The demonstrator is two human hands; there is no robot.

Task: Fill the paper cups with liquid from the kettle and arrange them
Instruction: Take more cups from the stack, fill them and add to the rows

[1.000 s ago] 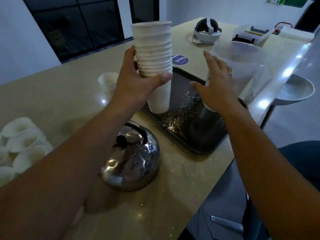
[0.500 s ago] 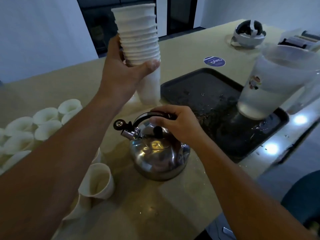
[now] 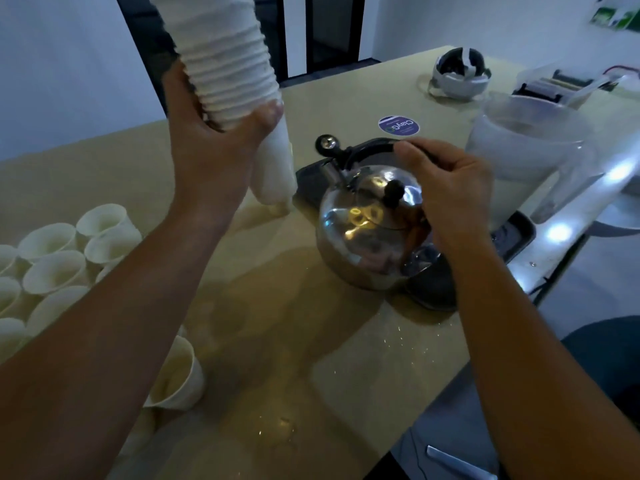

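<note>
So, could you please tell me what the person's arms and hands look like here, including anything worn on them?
Both forearms are bare right up to the frame edge, with no sleeves showing. The left hand and the right hand wear no gloves, and no watch or bracelet shows at either wrist. The picture is too dim and soft to tell whether any finger carries a ring.

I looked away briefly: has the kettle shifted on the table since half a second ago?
Yes. The kettle, gripped by the right hand, now overlaps the near-left corner of the black tray; before, it stood clear of that corner.
</note>
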